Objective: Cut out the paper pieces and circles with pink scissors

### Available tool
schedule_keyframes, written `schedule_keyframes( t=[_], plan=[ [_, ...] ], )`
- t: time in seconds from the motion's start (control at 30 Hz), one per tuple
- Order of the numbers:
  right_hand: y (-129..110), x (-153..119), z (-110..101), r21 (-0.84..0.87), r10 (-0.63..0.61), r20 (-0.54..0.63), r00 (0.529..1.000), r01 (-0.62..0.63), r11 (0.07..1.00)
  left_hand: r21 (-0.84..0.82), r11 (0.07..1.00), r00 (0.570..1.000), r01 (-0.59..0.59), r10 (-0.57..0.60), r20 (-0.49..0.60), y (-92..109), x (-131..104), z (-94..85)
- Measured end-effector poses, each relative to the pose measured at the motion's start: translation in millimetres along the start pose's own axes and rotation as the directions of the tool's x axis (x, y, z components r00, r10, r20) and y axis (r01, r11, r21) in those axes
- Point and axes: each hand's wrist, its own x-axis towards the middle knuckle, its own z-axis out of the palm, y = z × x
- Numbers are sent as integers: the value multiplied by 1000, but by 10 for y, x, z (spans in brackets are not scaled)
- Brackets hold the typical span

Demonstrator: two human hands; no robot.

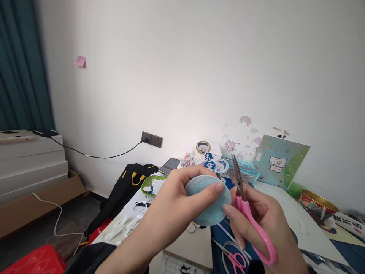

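Near the middle of the view, my left hand [185, 194] grips a round light-blue disc [207, 215] with a pale rim, its thumb lying across the face. My right hand [262, 213] holds pink-handled scissors [253, 224], blades pointing up and slightly parted, just right of the disc. The right thumb and fingertips reach the disc's right edge. A second, smaller pair of pink scissors [235, 258] lies on the table below my right hand. White paper scraps [122, 228] are strewn to the left of my left forearm.
Round stickers [221, 166], a phone [170, 166] and a green dish [145, 186] stand behind the hands. At the right are a patterned card [293, 158] against the wall and a round tin [318, 205]. A black bag [114, 201] and red stool [37, 262] are at left.
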Motion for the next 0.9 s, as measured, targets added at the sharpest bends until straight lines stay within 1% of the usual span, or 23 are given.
schedule_keyframes(
  t=[0.1, 0.17, 0.23, 0.33, 0.43, 0.57, 0.67, 0.9],
  plan=[
    [8, 6, 2, -33, -43, 18, 999, 44, 998, -7, 999, 999, -48, 48, -3, -49, 9, -24],
    [15, 18, -6, -84, -88, 42, 995, 91, 992, 1, 998, 998, -58, 58, -3, -58, 0, -36],
    [18, 20, -17, -139, -120, 68, 990, 128, 982, 20, 999, 1000, -30, 30, -3, -38, -14, -41],
    [20, -18, -43, -157, -140, 34, 990, 144, 977, 48, 999, 1000, 13, -13, -13, 17, -28, -41],
    [25, -74, -87, -183, -85, 6, 996, 85, 979, 45, 999, 1000, 17, -16, -22, 56, -24, -44],
    [13, -115, -137, -248, 3, 43, 999, 8, 969, 29, 999, 1000, 26, -25, -12, 78, -20, -63],
    [-8, -125, -144, -262, 31, 47, 998, -18, 965, 69, 995, 998, 66, -66, -10, 64, -32, -84],
    [-31, -135, -159, -304, 57, 48, 997, -40, 952, 104, 994, 1000, 30, -29, -7, -36, -32, -121]
  ],
)
